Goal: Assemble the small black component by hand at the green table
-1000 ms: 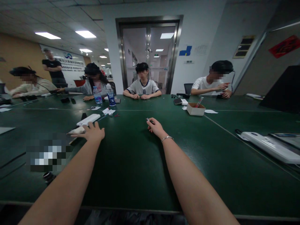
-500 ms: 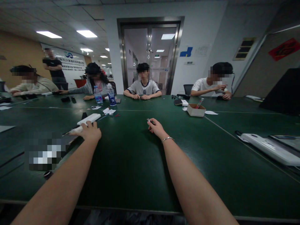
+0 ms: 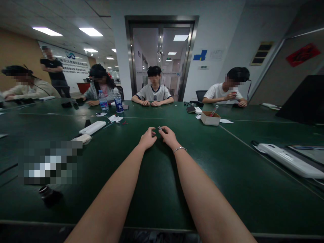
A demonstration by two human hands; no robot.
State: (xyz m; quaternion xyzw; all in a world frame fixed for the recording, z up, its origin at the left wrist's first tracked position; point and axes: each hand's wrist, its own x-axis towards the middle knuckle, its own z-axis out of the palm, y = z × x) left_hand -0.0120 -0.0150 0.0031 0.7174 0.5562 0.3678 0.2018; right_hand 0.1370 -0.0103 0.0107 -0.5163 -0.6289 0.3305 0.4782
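Pinching a small dark piece (image 3: 159, 128) between fingertips of the right hand (image 3: 169, 137), low over the green table (image 3: 152, 189). Holding the left hand (image 3: 148, 138) loosely curled just left of that pinch; cannot tell whether touching. Probably working the piece two-handed; calls next for steady, fine fingertip control.

Nothing legible anywhere. Blurred characters beside a blue wave logo on the far wall banner (image 3: 76, 64). Unreadable dark strokes on the red paper (image 3: 302, 54) at right. Blue labels on 2 water bottles (image 3: 117, 101), too small to read.
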